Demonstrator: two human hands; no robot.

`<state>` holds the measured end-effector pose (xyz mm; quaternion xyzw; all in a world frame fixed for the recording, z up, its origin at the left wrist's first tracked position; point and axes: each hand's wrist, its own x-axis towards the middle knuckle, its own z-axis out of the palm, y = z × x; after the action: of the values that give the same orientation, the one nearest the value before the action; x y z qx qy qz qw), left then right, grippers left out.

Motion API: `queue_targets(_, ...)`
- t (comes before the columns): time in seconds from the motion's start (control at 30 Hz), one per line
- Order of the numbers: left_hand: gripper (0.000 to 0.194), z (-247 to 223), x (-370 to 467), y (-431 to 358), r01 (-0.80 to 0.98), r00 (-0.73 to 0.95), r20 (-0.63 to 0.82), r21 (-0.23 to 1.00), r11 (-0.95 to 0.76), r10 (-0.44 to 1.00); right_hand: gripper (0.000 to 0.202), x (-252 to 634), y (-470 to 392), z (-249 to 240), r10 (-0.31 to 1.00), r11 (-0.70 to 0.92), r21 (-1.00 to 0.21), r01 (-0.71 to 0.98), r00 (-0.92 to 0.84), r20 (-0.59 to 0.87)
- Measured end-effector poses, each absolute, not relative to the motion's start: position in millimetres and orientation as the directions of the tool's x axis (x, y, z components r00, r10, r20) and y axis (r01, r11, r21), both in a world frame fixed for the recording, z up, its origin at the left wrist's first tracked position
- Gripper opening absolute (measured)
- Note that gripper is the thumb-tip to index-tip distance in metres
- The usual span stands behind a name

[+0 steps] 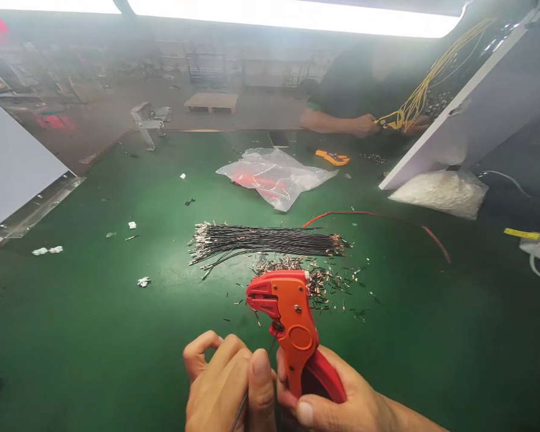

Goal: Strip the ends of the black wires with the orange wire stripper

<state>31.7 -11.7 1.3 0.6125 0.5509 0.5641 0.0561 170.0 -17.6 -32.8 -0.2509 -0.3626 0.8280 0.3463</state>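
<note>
My right hand is wrapped round the handles of a red and orange wire stripper, whose jaws point left. In my closed left hand a thin black wire is pinched under the thumb. The wire's upper end reaches up to the cutter notch below the tool's jaws; whether it sits inside the notch I cannot tell. Just beyond the tool lies a bundle of black wires, with pale metal ends at the left and bare copper ends at the right. Short black and copper offcuts are strewn behind the stripper.
Farther back on the green table are a clear plastic bag, an orange hand tool and a red cord. A bag of white pieces sits by a slanted white panel. Opposite, another person's hand is near yellow wires.
</note>
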Motion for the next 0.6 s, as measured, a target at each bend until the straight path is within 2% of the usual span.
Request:
queue_targets(0.13, 0.042, -3.7, 24.2, -11.4, 0.625, -0.173, 0.621, 0.669, -0.403, 0.764, 0.045, 172.3, -17.8, -36.2, 0.764, -0.473, -0.811, -0.343, -0.618, -0.184)
queue_targets(0.27, 0.037, -6.2, 15.4, -11.6, 0.646, 0.041, 0.62, 0.581, -0.494, 0.784, 0.045, 171.9, -17.6, -34.8, 0.776, -0.433, -0.839, -0.331, -0.61, -0.16)
queue_targets(0.4, 0.036, -4.3, 14.8, -10.0, 0.678, -0.014, 0.644, 0.568, -0.466, 0.765, 0.047, 171.2, -18.0, -32.3, 0.791, -0.419, -0.847, -0.327, -0.589, -0.164)
queue_targets(0.53, 0.032, -2.7, 12.8, -7.8, 0.683, 0.125, 0.657, 0.487, -0.545, 0.744, 0.054, 171.2, -18.1, -30.0, 0.809, -0.434, -0.85, -0.299, -0.545, -0.222)
queue_targets(0.6, 0.031, -3.9, 11.0, -7.5, 0.684, 0.127, 0.659, 0.483, -0.547, 0.742, 0.056, 170.9, -18.5, -29.8, 0.807, -0.443, -0.846, -0.296, -0.544, -0.232)
